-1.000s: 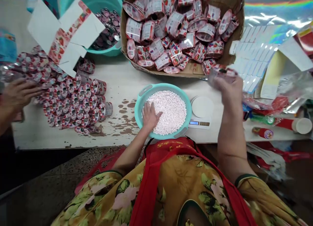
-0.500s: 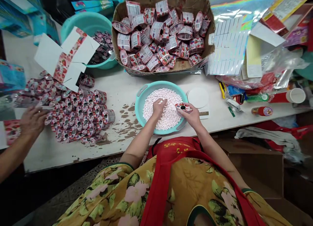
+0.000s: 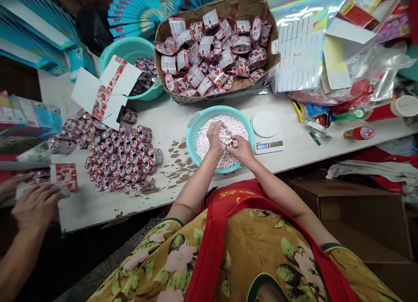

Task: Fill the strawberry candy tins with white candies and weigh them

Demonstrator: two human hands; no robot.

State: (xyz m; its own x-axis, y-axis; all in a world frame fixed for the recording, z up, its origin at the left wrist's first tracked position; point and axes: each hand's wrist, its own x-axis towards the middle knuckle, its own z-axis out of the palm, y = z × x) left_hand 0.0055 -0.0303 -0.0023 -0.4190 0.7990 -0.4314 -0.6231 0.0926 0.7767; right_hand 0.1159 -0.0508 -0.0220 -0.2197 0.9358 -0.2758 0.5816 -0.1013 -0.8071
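A turquoise basin [image 3: 191, 138] in front of me holds a heap of small pale pink candies [image 3: 240, 127]. Over the heap my left hand [image 3: 215, 138] is curled around a handful of these candies, tipped toward the right hand. Between the fingers of my right hand [image 3: 242, 150] is a small strawberry-print container [image 3: 234, 143], mostly hidden by the fingers and candies. The two hands nearly meet above the basin. Just right of it stands a white digital scale [image 3: 269, 146] with a lit display and a round plate.
Behind the basin is a cardboard box [image 3: 217, 97] full of printed containers. More containers [image 3: 120, 156] stand grouped at left, near another turquoise basin [image 3: 107, 53] with dark round pieces. A co-worker's hand [image 3: 35, 206] works at far left. Plastic bags [image 3: 369, 82] and a red-capped jar [image 3: 359, 133] lie right.
My left hand has lifted from the candies with some in it and come to the container. My right hand has moved left over the basin. The view has shifted, showing the scale's display.
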